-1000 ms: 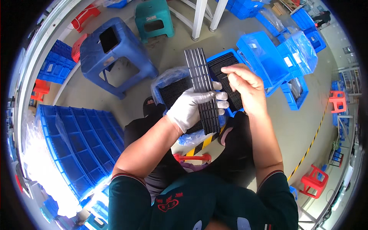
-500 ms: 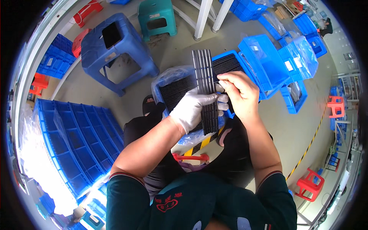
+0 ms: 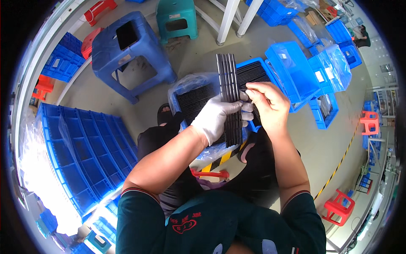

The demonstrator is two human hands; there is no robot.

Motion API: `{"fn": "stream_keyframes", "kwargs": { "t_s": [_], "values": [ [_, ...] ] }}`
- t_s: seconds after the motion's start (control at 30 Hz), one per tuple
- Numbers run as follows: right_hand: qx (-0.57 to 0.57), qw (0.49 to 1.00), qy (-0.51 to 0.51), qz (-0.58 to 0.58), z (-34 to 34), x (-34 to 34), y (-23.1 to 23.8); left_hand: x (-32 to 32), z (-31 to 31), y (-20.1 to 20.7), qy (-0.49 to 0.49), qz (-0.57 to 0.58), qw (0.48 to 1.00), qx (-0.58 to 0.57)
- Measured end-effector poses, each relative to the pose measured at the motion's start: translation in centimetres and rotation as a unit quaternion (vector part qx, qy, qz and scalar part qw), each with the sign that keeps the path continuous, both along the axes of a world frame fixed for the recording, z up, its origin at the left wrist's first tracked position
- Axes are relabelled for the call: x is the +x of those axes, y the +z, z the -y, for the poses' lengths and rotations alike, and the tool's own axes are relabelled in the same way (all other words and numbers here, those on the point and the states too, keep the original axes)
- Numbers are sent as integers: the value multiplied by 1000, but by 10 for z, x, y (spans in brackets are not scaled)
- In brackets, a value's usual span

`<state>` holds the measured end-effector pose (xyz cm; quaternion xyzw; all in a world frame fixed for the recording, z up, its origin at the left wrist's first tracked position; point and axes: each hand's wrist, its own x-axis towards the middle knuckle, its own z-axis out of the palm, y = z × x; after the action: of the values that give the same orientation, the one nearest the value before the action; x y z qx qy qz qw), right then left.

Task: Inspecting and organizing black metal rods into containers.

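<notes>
My left hand, in a pale glove, is closed round a bundle of thin black rods. The rods stand side by side, nearly upright in the view, and extend past the hand at both ends. Just right of the bundle is my bare right hand, its thumb and index finger pinched together near the gloved fingertips. Whatever lies in that pinch is too small to make out. Beneath the hands, a plastic-lined blue crate and a second blue crate hold many similar black rods.
Stacked blue bins rise at my left. A blue stool with a dark flat device on it stands ahead left, beside a green stool. More blue crates lie at the right. Red stools stand farther right.
The bundle has turned slightly in my left hand, and its light ring marks show less. My right hand has drawn slightly to the right, still pinched.
</notes>
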<state>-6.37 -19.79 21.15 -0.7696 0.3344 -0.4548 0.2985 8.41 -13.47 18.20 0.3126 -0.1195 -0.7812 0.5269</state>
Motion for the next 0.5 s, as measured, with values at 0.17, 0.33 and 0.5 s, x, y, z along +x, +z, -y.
{"fn": "stream_keyframes", "kwargs": {
  "t_s": [0.17, 0.33, 0.5],
  "values": [
    [-15, 1000, -2, -12, 2, 2, -4, 0, -2, 4, -5, 2, 1000, 4],
    [-35, 999, -2, -22, 2, 2, -3, 2, -2, 4, -11, 2, 1000, -2],
    [-127, 989, -11, -78, 2, 4, -2, 0, -2, 1, 9, 22, 1000, 2]
  ]
}}
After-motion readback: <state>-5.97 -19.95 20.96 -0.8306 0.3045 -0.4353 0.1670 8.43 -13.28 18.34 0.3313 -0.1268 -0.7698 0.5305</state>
